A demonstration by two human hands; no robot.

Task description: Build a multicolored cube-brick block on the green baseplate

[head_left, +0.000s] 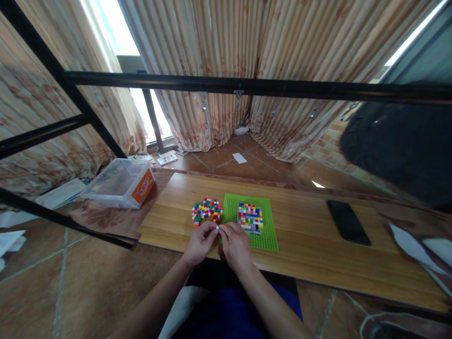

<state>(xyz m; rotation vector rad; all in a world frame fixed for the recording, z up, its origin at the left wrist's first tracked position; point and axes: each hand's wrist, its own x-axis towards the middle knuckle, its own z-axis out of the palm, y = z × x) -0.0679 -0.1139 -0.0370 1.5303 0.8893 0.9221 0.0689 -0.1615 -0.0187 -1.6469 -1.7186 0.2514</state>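
Close together at the front of the table, my left hand and my right hand meet fingertip to fingertip. Between them they pinch a small white toy brick. Just beyond my left hand lies a pile of loose, many-coloured bricks. The green baseplate is to the right, its lower left part covered by my right hand. On it stands a block of multicoloured bricks set in rows.
A black phone lies on the wooden table, with white paper farther right. Left of the table sits a clear plastic box with an orange label. A black metal bar crosses ahead, before the curtains.
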